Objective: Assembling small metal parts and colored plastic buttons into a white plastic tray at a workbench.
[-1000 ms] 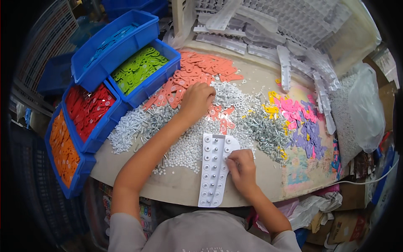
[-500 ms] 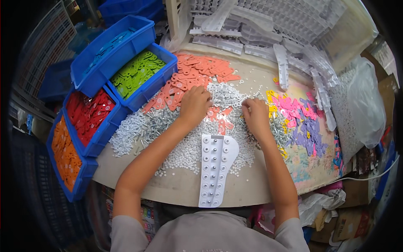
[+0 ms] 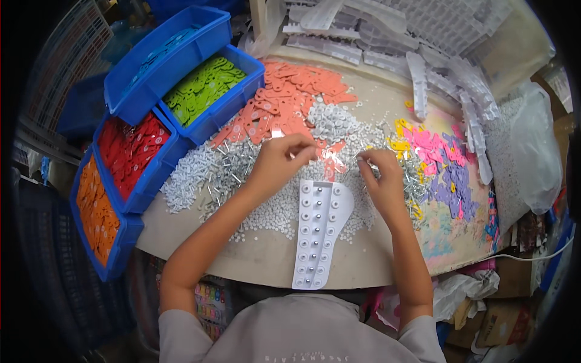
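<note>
My left hand [image 3: 279, 162] hovers over the white pellets and coral pieces, fingers curled and the fingertips near the thumb. What they hold, if anything, is too small to make out. Across from it, my right hand [image 3: 386, 175] is bent in a loose pinch above the edge of the metal screws [image 3: 417, 172]; its contents cannot be made out. Between my forearms lies a white plastic holder [image 3: 316, 233], long and flared on one side, with rows of round rings and a middle line of metal pins. Beyond the hands sits a heap of white ring-shaped pieces [image 3: 333, 119].
Coral flat pieces [image 3: 284, 91] spread behind. Blue bins [image 3: 181, 130] at the left hold orange, red, green and blue pieces. Pink pieces [image 3: 426, 145] and purple pieces [image 3: 451, 193] lie right. White plastic mouldings [image 3: 417, 85] are stacked at the back, beside a clear bag [image 3: 532, 148].
Both hands have drawn back toward me from the white ring pile. My left fingers have turned inward to the right. The whole view has shifted slightly.
</note>
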The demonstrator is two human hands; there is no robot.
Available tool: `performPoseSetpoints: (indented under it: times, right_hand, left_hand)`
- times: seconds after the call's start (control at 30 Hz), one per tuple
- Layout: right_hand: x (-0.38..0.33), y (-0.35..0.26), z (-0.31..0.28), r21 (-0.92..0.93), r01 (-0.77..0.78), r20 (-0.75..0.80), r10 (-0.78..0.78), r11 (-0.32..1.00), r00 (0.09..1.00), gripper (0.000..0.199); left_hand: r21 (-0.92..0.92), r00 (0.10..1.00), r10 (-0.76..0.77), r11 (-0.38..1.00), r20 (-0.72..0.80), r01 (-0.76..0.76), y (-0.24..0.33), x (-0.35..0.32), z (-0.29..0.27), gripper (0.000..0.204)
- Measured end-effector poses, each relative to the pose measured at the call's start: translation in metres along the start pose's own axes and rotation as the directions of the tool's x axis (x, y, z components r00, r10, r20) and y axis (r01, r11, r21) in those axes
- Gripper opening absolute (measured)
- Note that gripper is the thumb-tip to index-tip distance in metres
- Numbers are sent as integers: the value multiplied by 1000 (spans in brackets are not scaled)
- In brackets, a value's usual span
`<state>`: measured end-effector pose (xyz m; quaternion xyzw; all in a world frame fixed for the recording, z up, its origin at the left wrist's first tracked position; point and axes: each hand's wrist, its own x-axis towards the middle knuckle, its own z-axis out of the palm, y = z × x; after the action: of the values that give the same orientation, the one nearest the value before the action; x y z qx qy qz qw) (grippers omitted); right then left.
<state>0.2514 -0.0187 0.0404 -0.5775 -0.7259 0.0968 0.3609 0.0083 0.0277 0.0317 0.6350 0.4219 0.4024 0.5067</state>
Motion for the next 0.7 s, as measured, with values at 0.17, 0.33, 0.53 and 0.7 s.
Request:
performPoseSetpoints:
  times: [0.17,0.33,0.53,0.7]
  right_hand:
    - [-62,-49,-25,160,-58,182,29,985,983,17]
    - [-93,-66,-19,310,-202,303,104,929,947,19]
    - [-98,-71,-15,332,-355,341,240,874,909,13]
    - [-96,-67,-7,298,-221,328,118,929,937,12]
  left_hand:
    - [-131,967,-216,964,136,233,17,-83,-3,14]
    - [-79,940,-308,944,145,321,10,-122,9,12]
    - [254,991,90,961,96,-112,0,-127,20,11]
    - [272,997,31,961,69,-48,1,-124,26,10]
